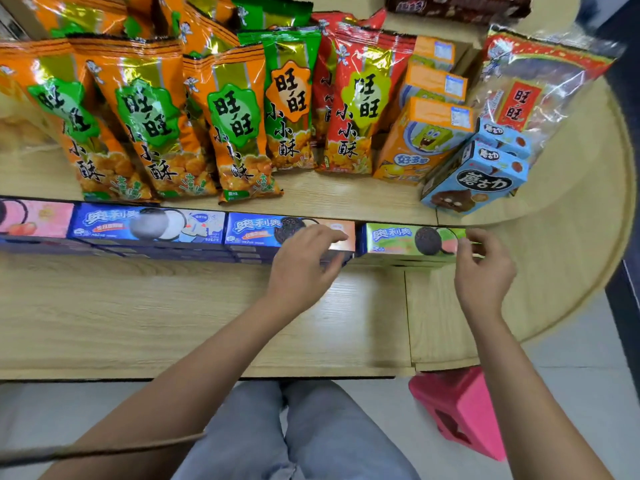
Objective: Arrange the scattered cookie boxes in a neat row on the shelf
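Note:
Cookie boxes lie end to end in a row across the wooden shelf point(173, 306): a pink box point(34, 220) at far left, a blue box point(149, 225), a blue and orange box point(256, 230), and a green box point(394, 239). More boxes seem to be stacked under them. My left hand point(304, 268) lies over the right end of the blue and orange box, fingers on top and thumb on its front face. My right hand point(485, 268) pinches the right end of the green box with thumb and fingertips. A narrow gap separates these two boxes.
Behind the row stand orange, green and red snack bags point(228, 126), orange cartoon boxes point(419, 143), light blue boxes point(478, 178) and a clear bag point(533, 81). The shelf ends in a rounded edge on the right. A pink stool point(460, 410) stands on the floor.

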Demonstrator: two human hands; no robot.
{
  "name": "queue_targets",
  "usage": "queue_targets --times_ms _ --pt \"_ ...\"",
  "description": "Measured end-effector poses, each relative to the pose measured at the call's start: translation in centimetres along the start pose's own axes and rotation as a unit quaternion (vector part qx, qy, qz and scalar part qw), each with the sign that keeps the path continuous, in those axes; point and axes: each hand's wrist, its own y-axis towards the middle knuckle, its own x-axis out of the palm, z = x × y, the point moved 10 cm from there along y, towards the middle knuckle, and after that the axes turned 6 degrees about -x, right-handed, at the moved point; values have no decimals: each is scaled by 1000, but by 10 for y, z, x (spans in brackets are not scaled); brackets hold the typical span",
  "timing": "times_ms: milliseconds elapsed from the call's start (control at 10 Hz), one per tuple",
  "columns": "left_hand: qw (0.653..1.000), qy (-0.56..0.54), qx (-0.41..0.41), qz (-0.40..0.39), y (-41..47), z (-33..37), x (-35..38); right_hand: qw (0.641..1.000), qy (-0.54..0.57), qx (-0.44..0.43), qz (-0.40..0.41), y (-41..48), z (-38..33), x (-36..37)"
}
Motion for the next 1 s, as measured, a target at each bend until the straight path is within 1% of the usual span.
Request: queue_targets --times_ms 100,200,300,400,500,600,800,900,1000 --pt "996 59 43 -56 17 30 53 996 -15 92 -1 17 61 -13" --pt "989 107 80 -61 21 41 79 988 -20 150 -34 19 93 -10" --pt "973 193 100 -75 23 40 101 982 -3 166 -85 17 107 6" --pt "968 211 102 -90 24 35 107 983 21 152 -97 17 104 15" --pt "965 214 124 -84 25 31 107 985 42 138 -90 17 101 21" --pt "967 207 124 -81 27 26 103 986 54 129 -85 15 99 23" --pt "974 175 96 -112 30 15 95 983 74 124 -113 10 94 28" --pt "992 77 53 -83 28 18 72 989 44 100 -104 14 89 17" --pt "997 -65 -51 4 21 9 29 993 37 81 -76 14 74 -6"
